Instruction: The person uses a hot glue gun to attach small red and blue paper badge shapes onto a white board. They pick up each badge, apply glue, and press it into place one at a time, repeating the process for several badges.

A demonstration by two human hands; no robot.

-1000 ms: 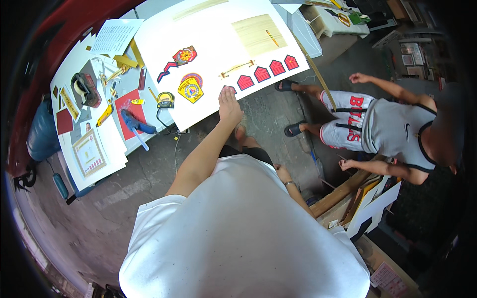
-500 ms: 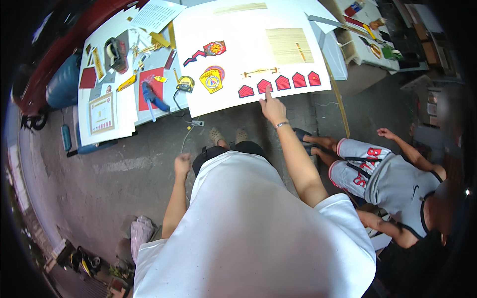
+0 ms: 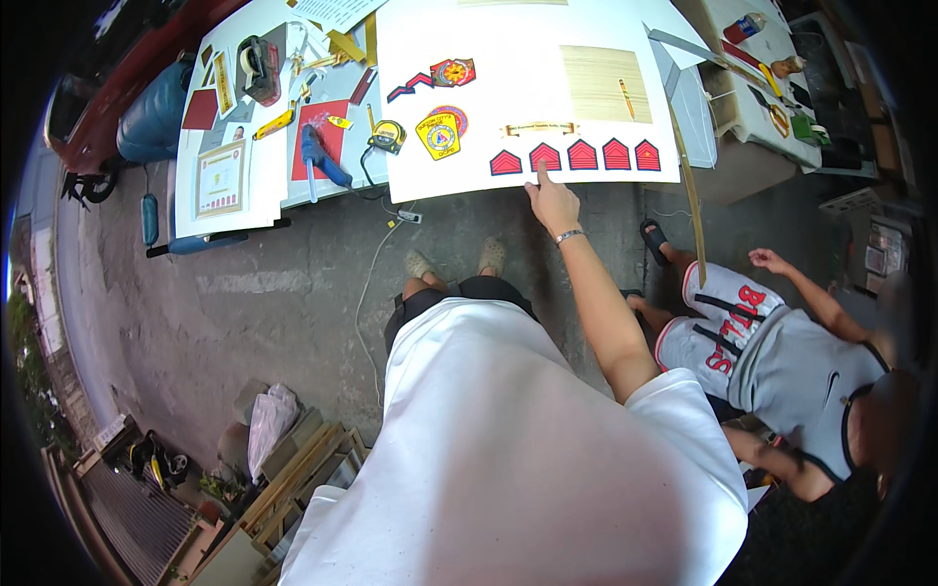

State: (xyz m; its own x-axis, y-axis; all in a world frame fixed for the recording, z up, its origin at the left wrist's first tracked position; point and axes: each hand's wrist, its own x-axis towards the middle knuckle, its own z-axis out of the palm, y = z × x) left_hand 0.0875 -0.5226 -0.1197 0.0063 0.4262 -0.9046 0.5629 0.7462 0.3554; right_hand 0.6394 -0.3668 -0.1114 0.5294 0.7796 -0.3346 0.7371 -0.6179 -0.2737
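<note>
Five red patches (image 3: 582, 157) below a lettered banner (image 3: 540, 129); left hand unseen, right hand (image 3: 555, 209) loose, forefinger (image 3: 543, 175) at second from left.

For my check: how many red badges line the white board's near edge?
5, left to right: leftmost badge, second badge partly behind the right fingers, third badge, fourth badge, rightmost badge.

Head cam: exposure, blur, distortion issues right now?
Head view: the white board is blown bright while the floor beside it stays dim; a broad soft shadow covers part of the white shirt; the right hand looks fairly sharp; the other person's head is blurred; fisheye bending and black corners toward the rim.
</note>
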